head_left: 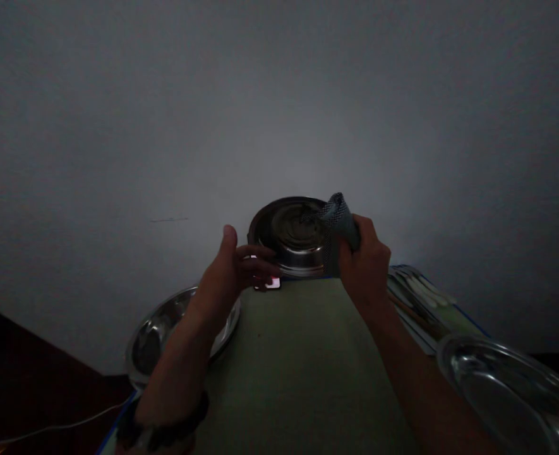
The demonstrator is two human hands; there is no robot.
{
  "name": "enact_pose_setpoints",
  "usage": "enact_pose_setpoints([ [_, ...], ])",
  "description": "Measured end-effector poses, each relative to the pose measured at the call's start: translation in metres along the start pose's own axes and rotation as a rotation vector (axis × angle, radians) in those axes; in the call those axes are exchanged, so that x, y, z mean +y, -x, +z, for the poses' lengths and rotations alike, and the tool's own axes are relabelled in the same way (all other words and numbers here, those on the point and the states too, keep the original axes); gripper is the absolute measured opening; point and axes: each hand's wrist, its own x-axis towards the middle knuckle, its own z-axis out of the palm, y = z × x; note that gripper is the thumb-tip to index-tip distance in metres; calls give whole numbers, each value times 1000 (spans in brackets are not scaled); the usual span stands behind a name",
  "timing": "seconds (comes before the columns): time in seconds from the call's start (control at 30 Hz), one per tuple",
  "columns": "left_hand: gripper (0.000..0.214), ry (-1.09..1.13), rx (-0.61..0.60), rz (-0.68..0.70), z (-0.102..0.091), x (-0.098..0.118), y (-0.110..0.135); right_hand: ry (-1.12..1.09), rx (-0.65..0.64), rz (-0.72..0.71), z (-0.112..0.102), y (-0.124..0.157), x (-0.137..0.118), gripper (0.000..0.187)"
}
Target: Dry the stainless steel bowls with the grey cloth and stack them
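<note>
A round shiny steel basin [291,243] is held up tilted above the far edge of the table. My right hand [365,262] is closed around a grey-blue checked cloth [338,218] at the basin's right rim, and the cloth hangs over that side. Whether the fingers also pinch the rim under the cloth is hidden. My left hand [236,264] is at the basin's lower left, its thumb raised and its fingers apart. Those fingertips overlap the rim in view; I cannot tell if they touch it.
A steel basin [141,332] stands at the left, partly behind my left forearm. At the right lie another steel basin [506,379] and several long utensils [416,294]. A small lit screen [273,284] shows at the far edge of the green table [302,366], against a grey wall.
</note>
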Motion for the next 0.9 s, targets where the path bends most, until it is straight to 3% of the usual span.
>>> enact_pose_setpoints([
  [0.07, 65, 426, -130, -139, 6, -4, -5, -41, 5, -43, 2, 4, 0, 30],
  [0.17, 39, 856, -55, -114, 14, -14, -17, -121, -63, -116, 4, 7, 2, 37],
  [0.27, 30, 1040, 129, -104, 15, -17, -25, -199, -210, -137, 1, 3, 6, 39],
  [0.37, 31, 1065, 186, -140, 12, -12, -26, -277, -386, -69, -7, -7, 11, 30],
  [0.43, 29, 1032, 184, -131, 12, -10, -24, -348, -401, 18, -12, -13, 13, 21],
  [0.5, 28, 969, 198, -109, 14, -12, -23, -422, -313, 122, -14, -16, 14, 19],
  [0.67, 18, 639, 274, 102, 19, -26, -23, -503, -83, 315, -18, -21, 11, 50],
  [0.8, 26, 110, 370, 240, 20, -30, -19, -301, -165, 209, -22, -22, 5, 39],
  [0.9, 33, -112, 347, 262, 23, -28, -12, -260, -204, 100, -13, -14, -7, 37],
])
